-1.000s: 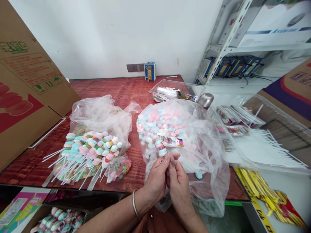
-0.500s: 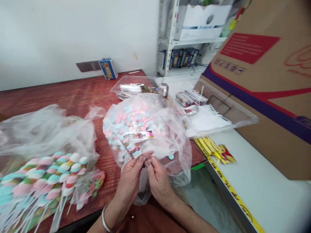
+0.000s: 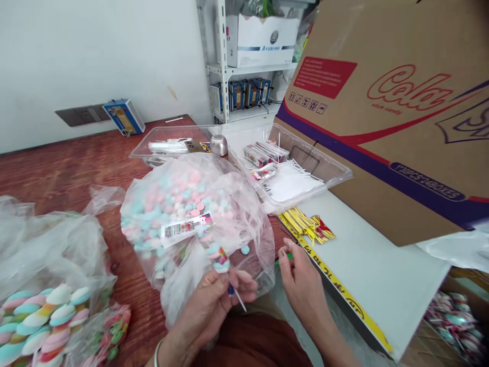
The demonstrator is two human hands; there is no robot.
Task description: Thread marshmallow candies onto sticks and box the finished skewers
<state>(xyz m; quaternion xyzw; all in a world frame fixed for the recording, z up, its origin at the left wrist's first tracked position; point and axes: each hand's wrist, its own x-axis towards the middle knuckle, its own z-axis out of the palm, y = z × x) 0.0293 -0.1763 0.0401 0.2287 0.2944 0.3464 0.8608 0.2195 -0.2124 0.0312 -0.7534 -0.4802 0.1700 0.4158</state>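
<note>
My left hand (image 3: 208,303) is closed around the base of a marshmallow stick (image 3: 220,260), whose pastel candies sit in a clear wrapper. A dark blue tie shows at the wrapper's neck, and the white stick pokes out below my fingers. Apart from it, to the right, my right hand (image 3: 303,280) is over the table edge, fingers loosely curled and apart, with nothing visible in them. Just beyond my left hand lies a clear bag of pink, blue and white marshmallows (image 3: 164,193). A printed wrapper (image 3: 187,228) rests on that bag.
At the left are finished marshmallow sticks (image 3: 49,321) and a bag of gummy candies (image 3: 114,331). Yellow twist ties (image 3: 298,223) lie on the white table near a clear tray (image 3: 340,176) of white sticks. A large cardboard box (image 3: 382,132) stands at the right; an open box below holds wrapped candies (image 3: 454,326).
My hands were together at the wrapper's neck; now they are apart. The right hand has moved right toward the twist ties, while the left keeps the marshmallow stick. The view has turned right.
</note>
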